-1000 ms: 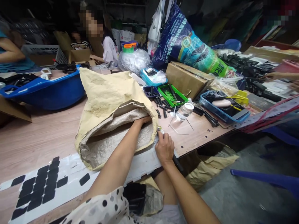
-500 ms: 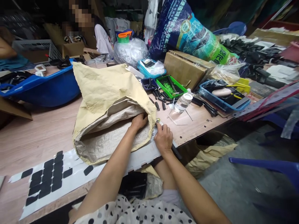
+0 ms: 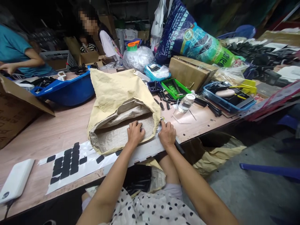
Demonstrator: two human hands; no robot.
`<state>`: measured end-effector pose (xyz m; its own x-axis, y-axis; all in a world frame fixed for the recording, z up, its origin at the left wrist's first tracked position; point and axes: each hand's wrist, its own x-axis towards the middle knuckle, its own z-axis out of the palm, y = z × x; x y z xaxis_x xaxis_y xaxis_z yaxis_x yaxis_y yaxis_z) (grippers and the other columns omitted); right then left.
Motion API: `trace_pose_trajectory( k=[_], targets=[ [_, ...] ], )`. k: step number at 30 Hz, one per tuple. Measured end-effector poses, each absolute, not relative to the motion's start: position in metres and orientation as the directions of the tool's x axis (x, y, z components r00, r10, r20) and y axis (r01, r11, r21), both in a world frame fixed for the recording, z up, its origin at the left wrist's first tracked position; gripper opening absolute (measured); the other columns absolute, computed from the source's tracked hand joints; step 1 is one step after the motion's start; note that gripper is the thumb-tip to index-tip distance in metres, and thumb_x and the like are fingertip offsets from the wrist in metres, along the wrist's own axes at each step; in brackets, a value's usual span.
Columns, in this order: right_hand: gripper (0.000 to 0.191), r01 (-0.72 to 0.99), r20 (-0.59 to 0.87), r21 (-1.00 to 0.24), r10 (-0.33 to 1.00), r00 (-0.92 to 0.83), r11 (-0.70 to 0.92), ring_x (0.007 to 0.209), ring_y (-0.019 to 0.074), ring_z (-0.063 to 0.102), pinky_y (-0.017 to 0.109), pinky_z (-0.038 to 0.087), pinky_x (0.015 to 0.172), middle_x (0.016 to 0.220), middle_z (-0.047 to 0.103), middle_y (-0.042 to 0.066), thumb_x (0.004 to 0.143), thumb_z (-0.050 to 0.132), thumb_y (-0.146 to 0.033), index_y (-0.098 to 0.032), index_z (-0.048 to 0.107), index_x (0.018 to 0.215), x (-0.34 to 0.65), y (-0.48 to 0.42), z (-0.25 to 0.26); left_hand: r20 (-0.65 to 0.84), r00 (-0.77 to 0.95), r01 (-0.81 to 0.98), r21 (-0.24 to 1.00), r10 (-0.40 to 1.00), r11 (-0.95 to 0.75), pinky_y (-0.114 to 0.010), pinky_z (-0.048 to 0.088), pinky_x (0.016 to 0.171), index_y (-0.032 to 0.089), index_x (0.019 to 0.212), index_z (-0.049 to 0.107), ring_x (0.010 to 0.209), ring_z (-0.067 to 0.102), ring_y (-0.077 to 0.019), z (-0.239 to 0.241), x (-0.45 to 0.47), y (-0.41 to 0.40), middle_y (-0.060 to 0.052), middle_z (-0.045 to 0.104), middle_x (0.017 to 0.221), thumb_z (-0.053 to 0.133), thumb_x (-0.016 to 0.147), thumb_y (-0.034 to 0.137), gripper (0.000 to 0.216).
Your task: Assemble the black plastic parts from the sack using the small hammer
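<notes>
A tan paper sack (image 3: 117,90) with a woven grey lining lies on the wooden table, its mouth facing me. My left hand (image 3: 135,132) rests at the sack's mouth with fingers curled over the lining's lower edge. My right hand (image 3: 167,133) sits just right of the sack on a white strip, fingers closed around a thin tool with a shiny tip that pokes out at the sack's corner.
A white sheet with black pads (image 3: 67,159) and a white power bank (image 3: 15,179) lie at the left. A blue tub (image 3: 67,90), green tray (image 3: 175,89), water bottle (image 3: 185,103), cardboard box (image 3: 189,72) and blue tray (image 3: 228,100) stand beyond. Other people sit at the far left.
My left hand has drawn back out of the sack and now rests at its mouth. The view has shifted, bringing the power bank and a cardboard flap into sight.
</notes>
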<state>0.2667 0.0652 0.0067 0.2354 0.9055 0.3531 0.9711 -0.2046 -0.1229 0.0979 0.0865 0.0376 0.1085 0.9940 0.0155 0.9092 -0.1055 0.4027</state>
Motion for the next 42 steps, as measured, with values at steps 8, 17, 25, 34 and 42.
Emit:
trace_pose_trajectory(
  k=[8, 17, 25, 34, 42],
  targets=[
    [0.036, 0.970, 0.332, -0.127, 0.912, 0.240, -0.209, 0.090, 0.0251, 0.048, 0.033, 0.034, 0.071, 0.099, 0.057, 0.012, 0.091, 0.048, -0.014, -0.018, 0.064, 0.123, 0.266, 0.068, 0.009, 0.053, 0.413, 0.743, 0.558, 0.909, -0.370, -0.051, 0.034, 0.117, 0.030, 0.144, 0.054, 0.142, 0.041, -0.0312, 0.024, 0.089, 0.072, -0.008, 0.046, 0.156, 0.058, 0.085, 0.027, 0.059],
    [0.038, 0.969, 0.331, -0.126, 0.912, 0.243, -0.212, 0.090, 0.0254, 0.048, 0.034, 0.035, 0.071, 0.099, 0.057, 0.012, 0.091, 0.046, -0.013, -0.018, 0.064, 0.123, 0.265, 0.070, 0.010, 0.026, 0.340, 0.700, 0.660, 0.940, -0.271, -0.048, 0.032, 0.121, 0.027, 0.154, 0.039, 0.148, 0.035, -0.0322, 0.022, 0.065, 0.079, -0.012, 0.039, 0.158, 0.071, 0.080, 0.048, 0.083],
    [0.038, 0.969, 0.341, -0.125, 0.908, 0.244, -0.213, 0.089, 0.0254, 0.049, 0.034, 0.034, 0.070, 0.099, 0.057, 0.012, 0.091, 0.046, -0.014, -0.018, 0.065, 0.124, 0.266, 0.070, 0.010, 0.068, 0.221, 0.659, 0.724, 0.973, -0.201, -0.042, 0.039, 0.117, 0.022, 0.151, 0.042, 0.139, 0.048, -0.0277, 0.027, 0.046, 0.069, -0.013, 0.050, 0.148, 0.064, 0.087, 0.042, 0.071],
    [0.039, 0.970, 0.359, -0.131, 0.902, 0.240, -0.207, 0.091, 0.0259, 0.048, 0.034, 0.035, 0.070, 0.098, 0.056, 0.012, 0.089, 0.047, -0.013, -0.018, 0.064, 0.124, 0.268, 0.072, 0.005, 0.017, 0.303, 0.815, 0.513, 0.953, -0.268, -0.052, 0.031, 0.121, 0.029, 0.154, 0.039, 0.149, 0.034, -0.0342, 0.019, 0.071, 0.057, -0.012, 0.034, 0.163, 0.053, 0.094, 0.052, 0.065],
    [0.038, 0.971, 0.340, -0.120, 0.911, 0.235, -0.206, 0.089, 0.0253, 0.050, 0.034, 0.035, 0.070, 0.098, 0.058, 0.012, 0.090, 0.048, -0.013, -0.017, 0.065, 0.124, 0.268, 0.070, 0.009, 0.105, 0.368, 0.844, 0.379, 0.924, -0.379, -0.051, 0.033, 0.120, 0.033, 0.150, 0.046, 0.144, 0.040, -0.0319, 0.010, 0.086, 0.060, -0.009, 0.042, 0.158, 0.049, 0.098, 0.042, 0.054]
  ],
)
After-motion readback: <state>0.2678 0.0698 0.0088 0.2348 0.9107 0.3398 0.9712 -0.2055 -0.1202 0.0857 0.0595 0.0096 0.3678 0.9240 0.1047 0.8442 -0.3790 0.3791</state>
